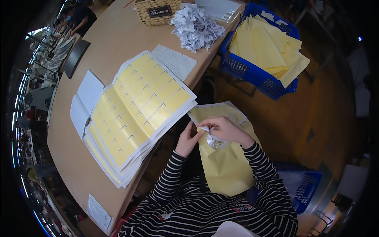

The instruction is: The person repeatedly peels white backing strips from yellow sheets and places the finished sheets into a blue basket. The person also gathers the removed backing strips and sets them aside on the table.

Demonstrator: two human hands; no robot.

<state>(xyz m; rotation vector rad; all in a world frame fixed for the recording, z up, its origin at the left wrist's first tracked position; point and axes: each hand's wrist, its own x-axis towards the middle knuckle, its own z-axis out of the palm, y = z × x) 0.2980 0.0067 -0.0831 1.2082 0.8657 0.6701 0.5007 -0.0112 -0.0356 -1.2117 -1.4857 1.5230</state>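
A large yellow sheet (229,173) with a white border at its top lies over my lap, creased and hanging down in front of me. My left hand (188,141) is at its left edge, thumb on the front and the other fingers partly hidden behind. Pinched in my right hand (227,129) is a small white paper strip (204,128), close to the left thumb. Beneath the right hand a crumpled, shiny whitish piece (214,142) hangs against the sheet; whether it joins the strip I cannot tell.
A stack of yellow sheets (138,100) with white borders and cut marks covers the table's near side. Beyond it are shredded white paper (195,29) and a wicker basket (156,14). A blue crate (246,73) of folded yellow sheets stands right; another blue crate (312,189) sits lower.
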